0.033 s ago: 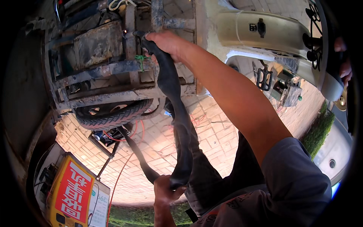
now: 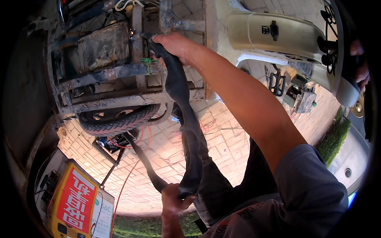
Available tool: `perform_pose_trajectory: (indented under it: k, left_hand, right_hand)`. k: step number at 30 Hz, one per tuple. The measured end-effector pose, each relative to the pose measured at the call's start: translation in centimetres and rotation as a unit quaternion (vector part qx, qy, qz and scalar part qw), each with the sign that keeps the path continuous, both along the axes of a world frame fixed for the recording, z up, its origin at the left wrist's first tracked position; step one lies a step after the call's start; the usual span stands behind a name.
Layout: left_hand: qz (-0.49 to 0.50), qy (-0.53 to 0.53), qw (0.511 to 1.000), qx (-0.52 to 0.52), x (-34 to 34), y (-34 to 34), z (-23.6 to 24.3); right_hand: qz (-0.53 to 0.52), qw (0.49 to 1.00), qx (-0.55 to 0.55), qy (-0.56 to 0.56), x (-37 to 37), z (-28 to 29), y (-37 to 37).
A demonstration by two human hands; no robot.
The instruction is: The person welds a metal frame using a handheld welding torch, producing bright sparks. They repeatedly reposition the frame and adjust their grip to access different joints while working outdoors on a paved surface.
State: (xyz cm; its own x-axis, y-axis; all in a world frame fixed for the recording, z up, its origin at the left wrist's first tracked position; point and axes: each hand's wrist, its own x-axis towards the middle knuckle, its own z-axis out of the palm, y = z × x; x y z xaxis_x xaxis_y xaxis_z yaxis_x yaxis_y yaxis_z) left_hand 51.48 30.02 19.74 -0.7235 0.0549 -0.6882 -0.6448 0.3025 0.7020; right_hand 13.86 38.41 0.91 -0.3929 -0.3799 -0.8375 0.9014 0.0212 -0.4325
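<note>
A long, limp black rubber inner tube (image 2: 177, 83) hangs between my two hands. My right hand (image 2: 174, 45), at the top, is closed round its upper end, beside a rusty metal frame (image 2: 115, 102). Lower down, my left hand (image 2: 173, 198) grips the tube where it bends. From there a narrower stretch runs back up to the left and passes out of sight near a tyre (image 2: 119, 121). The treaded tyre is mounted under the frame's near edge. Green string (image 2: 149, 64) is tied to the frame just left of my right hand.
Right of the frame are a beige vehicle panel (image 2: 270, 35) and a black pedal (image 2: 276, 84). A yellow box with a red sign (image 2: 75, 198) stands at lower left. A tool tray (image 2: 109, 144) and a red hose (image 2: 126, 184) lie on the brick paving (image 2: 222, 139). Another person's fingers (image 2: 361, 73) show at far right.
A small bright spot on the frame, left of my right hand, looks larger. Both hands and the inner tube have stayed in place.
</note>
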Motion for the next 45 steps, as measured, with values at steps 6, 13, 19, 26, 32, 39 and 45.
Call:
perform_pose_trajectory:
  k: [6, 13, 19, 26, 32, 39, 45]
  left_hand:
    - [0.009, -0.032, 0.999, 0.014, -0.1, 0.4, 0.2]
    - [-0.008, 0.004, 1.000, -0.011, 0.2, 0.2, 0.2]
    - [-0.009, 0.000, 1.000, -0.004, -0.4, 0.2, 0.1]
    - [0.028, 0.011, 0.999, 0.020, -0.4, 0.5, -0.5]
    - [0.017, 0.017, 1.000, 0.020, -0.1, 0.4, -0.6]
    - [-0.014, -0.001, 1.000, -0.012, -0.6, 0.3, -0.4]
    - [-0.003, -0.007, 1.000, -0.019, -0.7, 0.3, -0.1]
  right_hand:
    - [0.019, 1.000, 0.016, 0.020, -0.1, 0.0, -0.3]
    - [-0.004, 1.000, 0.005, 0.015, 0.1, 0.0, 0.4]
    - [0.000, 1.000, -0.017, -0.001, -0.2, -0.3, 0.4]
    - [0.014, 1.000, 0.004, 0.009, -0.4, -0.3, -0.1]
    - [0.011, 1.000, 0.021, -0.010, -0.7, 0.4, 0.1]
    - [0.017, 1.000, 0.003, 0.009, -0.7, -0.4, 0.4]
    - [0.007, 1.000, -0.016, -0.008, -0.8, -0.2, 0.8]
